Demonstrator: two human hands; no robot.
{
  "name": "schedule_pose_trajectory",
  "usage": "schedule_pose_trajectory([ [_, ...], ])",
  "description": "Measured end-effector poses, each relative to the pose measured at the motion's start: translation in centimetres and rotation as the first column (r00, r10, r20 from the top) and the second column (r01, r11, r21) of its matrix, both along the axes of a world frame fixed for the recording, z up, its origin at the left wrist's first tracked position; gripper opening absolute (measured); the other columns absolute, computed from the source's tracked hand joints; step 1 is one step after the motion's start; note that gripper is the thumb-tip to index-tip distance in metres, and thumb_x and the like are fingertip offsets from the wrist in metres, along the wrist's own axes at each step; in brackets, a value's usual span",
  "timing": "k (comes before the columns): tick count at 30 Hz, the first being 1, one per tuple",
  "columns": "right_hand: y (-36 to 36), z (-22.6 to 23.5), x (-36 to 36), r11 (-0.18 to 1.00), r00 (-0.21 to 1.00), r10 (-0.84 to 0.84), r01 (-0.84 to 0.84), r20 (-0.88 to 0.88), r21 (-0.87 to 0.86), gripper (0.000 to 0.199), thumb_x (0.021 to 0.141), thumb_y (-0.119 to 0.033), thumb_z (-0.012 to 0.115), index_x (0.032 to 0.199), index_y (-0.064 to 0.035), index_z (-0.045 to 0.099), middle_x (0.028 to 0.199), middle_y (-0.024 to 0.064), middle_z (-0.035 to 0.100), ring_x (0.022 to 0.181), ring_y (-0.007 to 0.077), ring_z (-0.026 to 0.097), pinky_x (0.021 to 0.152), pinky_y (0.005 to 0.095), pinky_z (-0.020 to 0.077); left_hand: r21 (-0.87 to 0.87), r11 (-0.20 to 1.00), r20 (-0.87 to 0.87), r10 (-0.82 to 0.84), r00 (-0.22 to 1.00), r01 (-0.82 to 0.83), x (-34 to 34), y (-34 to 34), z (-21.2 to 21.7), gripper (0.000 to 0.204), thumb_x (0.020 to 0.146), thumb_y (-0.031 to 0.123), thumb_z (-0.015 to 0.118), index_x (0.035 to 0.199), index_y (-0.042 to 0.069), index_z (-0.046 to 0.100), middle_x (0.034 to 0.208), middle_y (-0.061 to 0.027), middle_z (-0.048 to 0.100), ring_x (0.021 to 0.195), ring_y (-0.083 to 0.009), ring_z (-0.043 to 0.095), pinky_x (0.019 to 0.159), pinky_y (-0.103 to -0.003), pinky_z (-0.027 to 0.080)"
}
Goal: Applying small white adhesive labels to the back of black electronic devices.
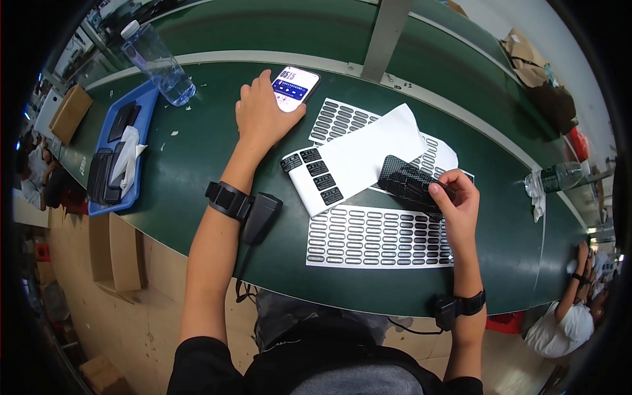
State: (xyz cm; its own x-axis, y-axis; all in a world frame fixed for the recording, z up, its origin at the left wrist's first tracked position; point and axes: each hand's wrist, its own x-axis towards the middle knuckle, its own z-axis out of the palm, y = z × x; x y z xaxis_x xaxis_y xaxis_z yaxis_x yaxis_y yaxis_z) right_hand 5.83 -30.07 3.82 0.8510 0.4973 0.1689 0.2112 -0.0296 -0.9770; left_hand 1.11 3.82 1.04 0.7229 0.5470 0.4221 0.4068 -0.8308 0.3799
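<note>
The left hand [263, 112] is lying flat, reaching toward eleven o'clock; the right hand [457, 201] is curling shut at two o'clock, both wrists strapped.

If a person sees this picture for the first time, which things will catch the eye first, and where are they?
The white sticker sheets covered with rows of small black labels stand out most, spread over the middle of the dark green table. Over them, the right hand grips a black patterned phone case, while the left hand rests on a lit phone at the far edge. A blue tray with dark items lies at the left.
</note>
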Motion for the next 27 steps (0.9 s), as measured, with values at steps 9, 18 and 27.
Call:
schedule_pose_trajectory([
  [9,0.0,0.1,0.0,1.0,1.0,-0.002,0.002,0.004,0.0,0.014,0.083,-0.002,0.068,0.084,-0.0023,0.054,0.082,-0.0024,0.054,0.076,0.0047,0.05,0.07,0.0191,0.0404,0.014,1.0,-0.006,0.017,1.0,-0.017,0.2,-0.3,0.2,0.084,0.063,0.039,0.073,0.13,-0.003,0.045,0.118,-0.0147,0.057,0.104,-0.0316,0.051,0.084,-0.044,0.044],
  [18,0.2,-0.1,0.1,1.0,1.0,-0.005,0.005,-0.006,0.005,0.014,0.083,-0.003,0.068,0.084,-0.0019,0.054,0.082,-0.0018,0.056,0.077,0.0049,0.052,0.071,0.0191,0.0413,0.056,0.997,-0.011,0.048,0.999,-0.047,0.8,0.0,-0.5,0.081,0.064,0.041,0.073,0.126,-0.004,0.048,0.116,-0.0154,0.057,0.103,-0.0334,0.05,0.084,-0.045,0.044],
  [27,0.2,-0.3,0.3,1.0,1.0,0.011,-0.011,0.012,0.021,0.015,0.083,-0.006,0.07,0.084,-0.0019,0.056,0.079,-0.002,0.056,0.075,0.004,0.052,0.069,0.0187,0.0422,-0.052,0.998,-0.067,0.027,0.997,-0.03,0.0,0.1,0.3,0.092,0.066,0.049,0.075,0.136,-0.001,0.041,0.116,-0.0168,0.057,0.112,-0.0343,0.05,0.091,-0.046,0.044],
])
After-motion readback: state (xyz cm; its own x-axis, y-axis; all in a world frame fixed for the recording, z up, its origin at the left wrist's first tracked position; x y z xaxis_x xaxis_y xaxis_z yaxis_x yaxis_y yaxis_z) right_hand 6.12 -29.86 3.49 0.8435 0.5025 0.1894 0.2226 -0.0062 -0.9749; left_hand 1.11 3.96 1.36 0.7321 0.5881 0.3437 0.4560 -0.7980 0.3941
